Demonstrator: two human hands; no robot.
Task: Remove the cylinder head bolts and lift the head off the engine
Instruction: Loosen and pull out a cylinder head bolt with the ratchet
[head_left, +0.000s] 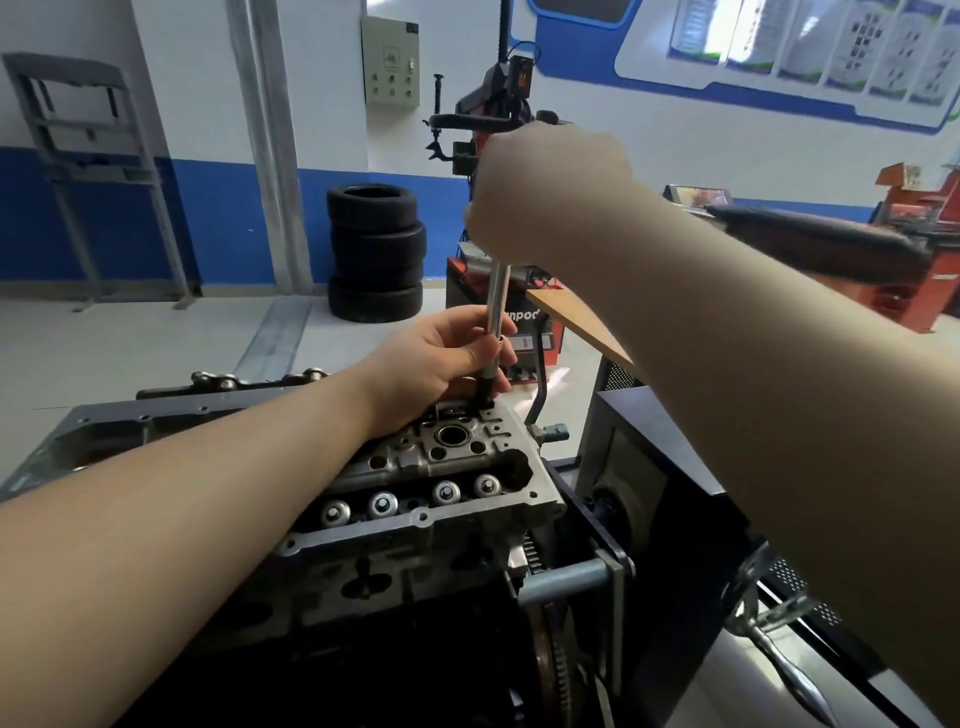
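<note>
Bright, even daylight fills the room and washes out the wall posters (810, 47) above and right of the right grip (550, 192), where glare hides their print. The right grip and its forearm look pale and overexposed, with soft edges from motion blur. Below the left grip (447, 358), the cylinder head (426, 483) is sharper, and its lower side sinks into deep shadow. Wide-angle distortion bends the wall lines and the rack (88, 171) far left of the grips.
</note>
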